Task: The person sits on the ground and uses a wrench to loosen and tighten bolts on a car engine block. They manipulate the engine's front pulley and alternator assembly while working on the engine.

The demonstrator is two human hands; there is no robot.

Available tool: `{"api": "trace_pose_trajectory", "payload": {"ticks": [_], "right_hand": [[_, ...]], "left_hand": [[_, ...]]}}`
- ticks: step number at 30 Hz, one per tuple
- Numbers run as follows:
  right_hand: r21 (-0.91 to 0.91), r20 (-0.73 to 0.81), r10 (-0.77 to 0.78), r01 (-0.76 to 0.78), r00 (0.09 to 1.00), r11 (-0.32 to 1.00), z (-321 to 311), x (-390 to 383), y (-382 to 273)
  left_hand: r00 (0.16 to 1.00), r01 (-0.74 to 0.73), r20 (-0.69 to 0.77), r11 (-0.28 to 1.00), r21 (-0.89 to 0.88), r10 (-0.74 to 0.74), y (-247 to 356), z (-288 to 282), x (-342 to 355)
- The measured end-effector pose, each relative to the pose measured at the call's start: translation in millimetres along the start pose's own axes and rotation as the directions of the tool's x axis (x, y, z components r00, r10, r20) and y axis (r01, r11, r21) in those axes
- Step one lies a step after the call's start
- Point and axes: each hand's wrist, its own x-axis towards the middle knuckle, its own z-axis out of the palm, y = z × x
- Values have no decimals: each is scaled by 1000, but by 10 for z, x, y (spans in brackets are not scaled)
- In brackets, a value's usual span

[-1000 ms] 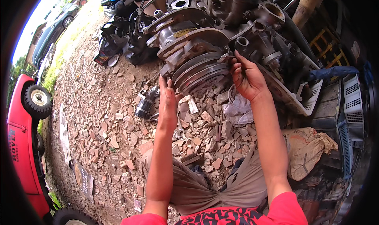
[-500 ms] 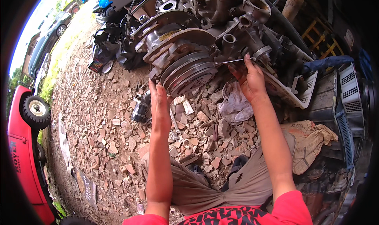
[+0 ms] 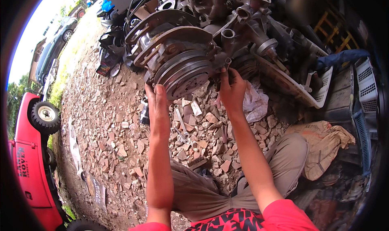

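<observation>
A greasy engine stands in front of me, with a grooved belt pulley at its near end. My left hand grips the pulley assembly's lower left edge, its fingers close together against the metal. To the right of the pulley, my right hand is closed on a slim metal tool with a round, socket-like end that points up. The rest of that tool is hidden by the fingers. On the stones below the pulley lies a combination wrench.
A pale rag lies right of my right hand. Beyond it are a white crate of metal parts and a woven sack. Black bags sit at the far left. Broken stones cover the ground; a red vehicle stands left.
My right hand has moved left and lower, closer to the pulley. The tool, which lay sideways from the pulley, now shows its end upward. My left hand still holds the pulley edge.
</observation>
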Motion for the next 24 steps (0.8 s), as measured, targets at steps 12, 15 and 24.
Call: {"api": "trace_pose_trajectory", "payload": {"ticks": [12,15,24], "right_hand": [[38,30,15,-16,999,999,131,14,2],[139,41,20,-26,999,990,194,9,-87],[-81,123,53,-43,991,996,109,81,-364]], "left_hand": [[996,75,27,961,268,-85,346,-124,88],[998,13,61,976,219,-27,231,-193,106],[992,26,112,953,301,-63,272,-242,89]]}}
